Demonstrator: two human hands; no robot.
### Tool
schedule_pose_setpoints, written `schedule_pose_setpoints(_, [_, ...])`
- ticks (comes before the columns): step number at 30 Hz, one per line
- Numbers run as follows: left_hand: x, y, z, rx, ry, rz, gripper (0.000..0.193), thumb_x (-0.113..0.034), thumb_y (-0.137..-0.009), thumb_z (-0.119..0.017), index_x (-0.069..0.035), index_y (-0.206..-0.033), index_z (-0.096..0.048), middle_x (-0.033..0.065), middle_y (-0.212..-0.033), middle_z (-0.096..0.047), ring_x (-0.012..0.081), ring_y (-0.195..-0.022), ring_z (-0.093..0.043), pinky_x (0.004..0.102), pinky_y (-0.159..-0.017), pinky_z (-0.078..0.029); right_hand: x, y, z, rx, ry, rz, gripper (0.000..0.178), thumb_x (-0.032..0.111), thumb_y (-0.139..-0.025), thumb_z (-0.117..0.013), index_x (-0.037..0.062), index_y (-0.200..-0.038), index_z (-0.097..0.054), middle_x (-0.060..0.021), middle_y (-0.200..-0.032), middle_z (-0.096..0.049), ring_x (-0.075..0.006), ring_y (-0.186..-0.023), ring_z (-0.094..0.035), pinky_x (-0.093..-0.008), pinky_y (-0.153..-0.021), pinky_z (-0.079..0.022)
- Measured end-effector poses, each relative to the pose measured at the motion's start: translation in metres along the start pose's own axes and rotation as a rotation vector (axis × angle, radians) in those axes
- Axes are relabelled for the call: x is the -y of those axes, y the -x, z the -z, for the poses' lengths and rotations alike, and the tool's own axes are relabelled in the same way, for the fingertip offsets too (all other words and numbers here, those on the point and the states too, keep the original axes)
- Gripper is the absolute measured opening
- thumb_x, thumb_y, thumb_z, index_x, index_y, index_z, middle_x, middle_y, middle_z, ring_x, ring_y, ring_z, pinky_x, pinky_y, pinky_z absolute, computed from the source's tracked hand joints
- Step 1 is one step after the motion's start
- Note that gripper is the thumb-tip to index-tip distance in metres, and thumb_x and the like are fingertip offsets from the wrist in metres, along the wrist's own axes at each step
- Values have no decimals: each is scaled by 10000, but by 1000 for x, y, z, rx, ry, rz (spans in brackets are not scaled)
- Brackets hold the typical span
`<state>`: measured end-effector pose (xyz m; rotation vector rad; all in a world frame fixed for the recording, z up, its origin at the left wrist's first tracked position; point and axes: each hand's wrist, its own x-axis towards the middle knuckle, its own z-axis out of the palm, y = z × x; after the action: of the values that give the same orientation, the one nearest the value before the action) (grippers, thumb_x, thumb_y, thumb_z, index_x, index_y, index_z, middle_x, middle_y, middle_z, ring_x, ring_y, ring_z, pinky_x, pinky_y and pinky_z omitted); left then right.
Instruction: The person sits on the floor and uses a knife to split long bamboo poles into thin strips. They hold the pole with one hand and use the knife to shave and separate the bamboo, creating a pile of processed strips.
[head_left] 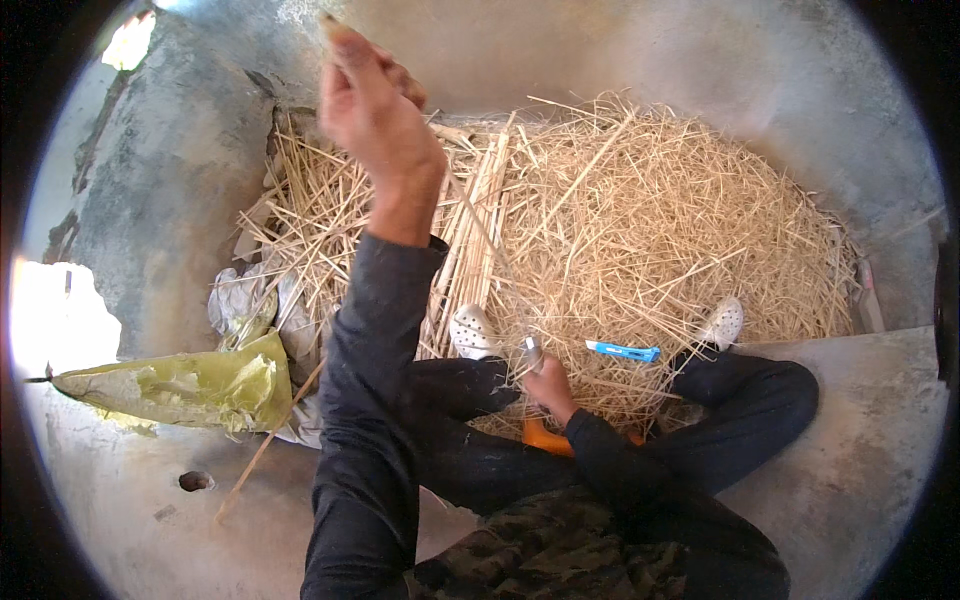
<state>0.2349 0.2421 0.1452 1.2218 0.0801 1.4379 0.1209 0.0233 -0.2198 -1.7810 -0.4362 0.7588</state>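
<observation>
My left hand (pixel 385 125) is raised at the upper left, well above the straw, with its fingers pinched together. A pale straw stalk seems to show at its blurred fingertips. Low in the middle, between my knees, my right hand (pixel 552 388) is closed round a tool with a shiny metal end (pixel 533 348); most of the tool is hidden in the fist. A thin stalk (pixel 490 240) slants from near my left wrist down toward that metal end. Just right of my right hand, a blue utility knife (pixel 622 351) lies on the loose straw.
A wide heap of straw (pixel 690 210) fills the right, with longer stalks (pixel 480 250) bundled left of it. A yellow-green sack (pixel 190 385) lies at the left. An orange object (pixel 545 437) sits between my legs. Grey concrete walls (pixel 640 50) enclose the back.
</observation>
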Motion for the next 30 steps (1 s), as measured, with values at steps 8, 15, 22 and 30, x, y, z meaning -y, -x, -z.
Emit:
schedule_pose_setpoints(8, [8,-5,-1,21,82,-21,403,-442,-904,-577,-77,-755,-498,-23,-528,-385,61,-458,-351,217,-433,-276,3,-16,17,-32,-98,-172,170,100,-742,-575,-16,-865,-554,-132,-655,-574,-258,-563,-588,-382,-535,-450])
schedule_pose_setpoints(15, [35,0,1,-17,0,116,410,-444,-922,-540,-80,-741,-489,-17,-528,-402,70,-445,-344,215,-428,-273,7,-19,30,5,-288,-319,159,90,-739,-570,-22,-846,-539,-121,-637,-569,-239,-455,-574,-367,-428,-456])
schedule_pose_setpoints(22, [96,43,22,90,91,341,500,-512,-915,-511,-113,-642,-386,-33,-510,-325,71,-437,-295,237,-410,-232,32,-18,36,-38,-223,-310,108,67,-778,-544,-3,-839,-489,-71,-566,-510,-162,-356,-483,-315,-335,-390])
schedule_pose_setpoints(30, [105,44,13,-82,34,207,537,-570,-871,-545,-134,-625,-351,-38,-498,-297,60,-422,-270,228,-400,-220,84,-15,27,-171,-32,159,229,96,-738,-607,-25,-925,-552,-197,-729,-596,-374,-727,-617,-413,-632,-470])
